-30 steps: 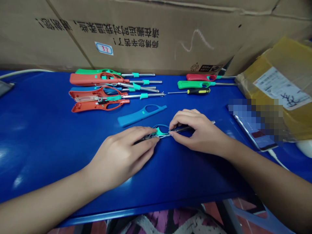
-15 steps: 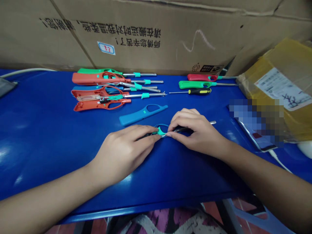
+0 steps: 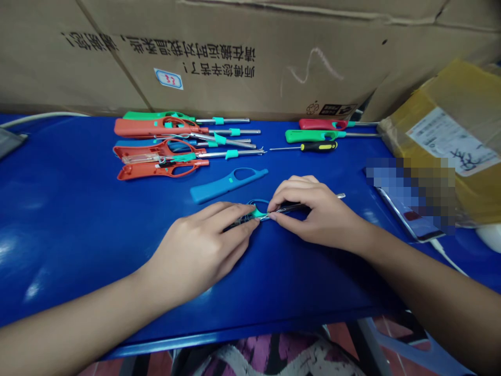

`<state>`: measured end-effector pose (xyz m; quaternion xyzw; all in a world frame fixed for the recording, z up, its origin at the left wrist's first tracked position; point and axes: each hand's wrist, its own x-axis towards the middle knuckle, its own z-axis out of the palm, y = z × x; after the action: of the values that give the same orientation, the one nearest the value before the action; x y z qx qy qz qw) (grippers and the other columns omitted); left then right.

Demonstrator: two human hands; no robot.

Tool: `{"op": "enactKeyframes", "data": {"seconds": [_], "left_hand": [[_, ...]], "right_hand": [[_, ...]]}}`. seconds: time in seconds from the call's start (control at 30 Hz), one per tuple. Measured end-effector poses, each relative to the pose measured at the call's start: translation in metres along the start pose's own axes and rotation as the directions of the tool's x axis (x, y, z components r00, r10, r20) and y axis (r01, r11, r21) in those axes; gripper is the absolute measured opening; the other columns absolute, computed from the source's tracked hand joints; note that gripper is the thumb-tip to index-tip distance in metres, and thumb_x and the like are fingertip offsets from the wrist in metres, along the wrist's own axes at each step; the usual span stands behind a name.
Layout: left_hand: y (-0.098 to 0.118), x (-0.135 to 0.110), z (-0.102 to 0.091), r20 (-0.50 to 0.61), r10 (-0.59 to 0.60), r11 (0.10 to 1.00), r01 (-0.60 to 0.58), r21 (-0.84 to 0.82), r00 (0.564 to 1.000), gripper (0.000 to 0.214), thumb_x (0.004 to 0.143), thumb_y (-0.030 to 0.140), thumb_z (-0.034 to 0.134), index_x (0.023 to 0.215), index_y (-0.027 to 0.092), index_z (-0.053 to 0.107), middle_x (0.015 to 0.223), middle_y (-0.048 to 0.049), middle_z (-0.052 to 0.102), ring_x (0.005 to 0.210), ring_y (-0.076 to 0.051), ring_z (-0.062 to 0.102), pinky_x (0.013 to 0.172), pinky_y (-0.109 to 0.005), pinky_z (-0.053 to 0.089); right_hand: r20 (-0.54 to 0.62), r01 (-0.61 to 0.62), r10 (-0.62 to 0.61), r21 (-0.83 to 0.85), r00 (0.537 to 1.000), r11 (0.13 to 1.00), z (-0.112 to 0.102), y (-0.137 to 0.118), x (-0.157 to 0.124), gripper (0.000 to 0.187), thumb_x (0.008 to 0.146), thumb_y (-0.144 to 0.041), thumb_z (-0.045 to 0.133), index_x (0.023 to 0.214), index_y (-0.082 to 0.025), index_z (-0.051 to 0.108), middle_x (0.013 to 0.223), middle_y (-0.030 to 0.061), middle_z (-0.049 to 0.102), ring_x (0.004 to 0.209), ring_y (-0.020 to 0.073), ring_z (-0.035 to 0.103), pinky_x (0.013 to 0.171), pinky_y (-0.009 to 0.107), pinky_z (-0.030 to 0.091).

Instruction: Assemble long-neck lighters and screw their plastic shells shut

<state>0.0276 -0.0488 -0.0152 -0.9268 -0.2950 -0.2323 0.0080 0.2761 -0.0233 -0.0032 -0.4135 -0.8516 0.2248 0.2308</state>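
Note:
Low over the blue table, my left hand [image 3: 211, 240] is closed on the handle end of an opened blue lighter [image 3: 258, 202], near its teal trigger [image 3: 257, 212]. My right hand [image 3: 313, 209] pinches the lighter where the thin wires meet the metal tube. The tube's silver tip [image 3: 342, 196] pokes out beyond my right knuckles. My fingers cover most of the handle and the parts inside it. Just behind lies a separate blue handle half [image 3: 229, 186], touched by neither hand.
Several long lighters, among them an opened orange one [image 3: 164, 168], lie at the back left. A red lighter [image 3: 323, 124], a green lighter [image 3: 313, 136] and a screwdriver [image 3: 319, 147] lie at the back right. A phone [image 3: 410, 203], a taped carton [image 3: 438, 120] and a cardboard box [image 3: 274, 31] border the table.
The whole view has shifted very slightly. Both hands keep nearly the same place and hold on the blue lighter, with only small finger movement at the wires.

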Motion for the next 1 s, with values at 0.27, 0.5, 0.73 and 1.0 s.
{"op": "enactKeyframes", "data": {"seconds": [0.27, 0.5, 0.73, 1.0], "left_hand": [[0.0003, 0.0019, 0.0003, 0.008, -0.017, 1.000, 0.017, 0.002, 1.000, 0.024, 0.096, 0.021, 0.061, 0.115, 0.017, 0.074, 0.120, -0.0103, 0.074, 0.103, -0.027, 0.073, 0.084, -0.042, 0.065], [-0.0004, -0.0002, -0.0007, -0.027, -0.010, 0.999, 0.009, -0.045, 1.000, 0.023, 0.094, 0.018, 0.063, 0.113, 0.016, 0.076, 0.119, -0.0109, 0.075, 0.104, -0.027, 0.075, 0.088, -0.043, 0.066], [0.0000, 0.0004, -0.0031, -0.005, 0.001, 0.999, -0.001, -0.041, 1.000, 0.024, 0.095, 0.020, 0.062, 0.114, 0.016, 0.076, 0.123, -0.0103, 0.075, 0.106, -0.028, 0.075, 0.090, -0.045, 0.066], [0.0046, 0.0043, -0.0030, -0.018, -0.011, 1.000, 0.011, -0.023, 1.000, 0.024, 0.096, 0.021, 0.061, 0.111, 0.015, 0.078, 0.120, -0.0110, 0.076, 0.102, -0.029, 0.076, 0.089, -0.046, 0.066]], "right_hand": [[0.000, -0.063, 0.063, -0.018, 0.998, 0.998, 0.0000, -0.0016, 0.0017, 0.011, 0.087, -0.013, 0.065, 0.087, -0.023, 0.069, 0.093, -0.0012, 0.073, 0.093, 0.0170, 0.064, 0.089, 0.036, 0.036], [-0.009, -0.113, 0.112, -0.053, 0.994, 0.992, -0.0027, -0.0018, 0.0009, 0.006, 0.087, -0.018, 0.069, 0.089, -0.024, 0.069, 0.096, -0.0002, 0.073, 0.095, 0.0190, 0.063, 0.091, 0.038, 0.037], [0.017, -0.117, 0.117, 0.021, 0.993, 0.993, -0.0057, 0.0028, 0.0013, 0.004, 0.085, -0.020, 0.074, 0.087, -0.022, 0.072, 0.091, -0.0007, 0.074, 0.090, 0.0169, 0.065, 0.087, 0.035, 0.043], [0.021, -0.215, 0.215, 0.145, 0.976, 0.966, -0.0070, -0.0005, 0.0040, 0.005, 0.080, -0.017, 0.072, 0.079, -0.022, 0.072, 0.084, 0.0001, 0.074, 0.084, 0.0173, 0.065, 0.081, 0.032, 0.048]]}}
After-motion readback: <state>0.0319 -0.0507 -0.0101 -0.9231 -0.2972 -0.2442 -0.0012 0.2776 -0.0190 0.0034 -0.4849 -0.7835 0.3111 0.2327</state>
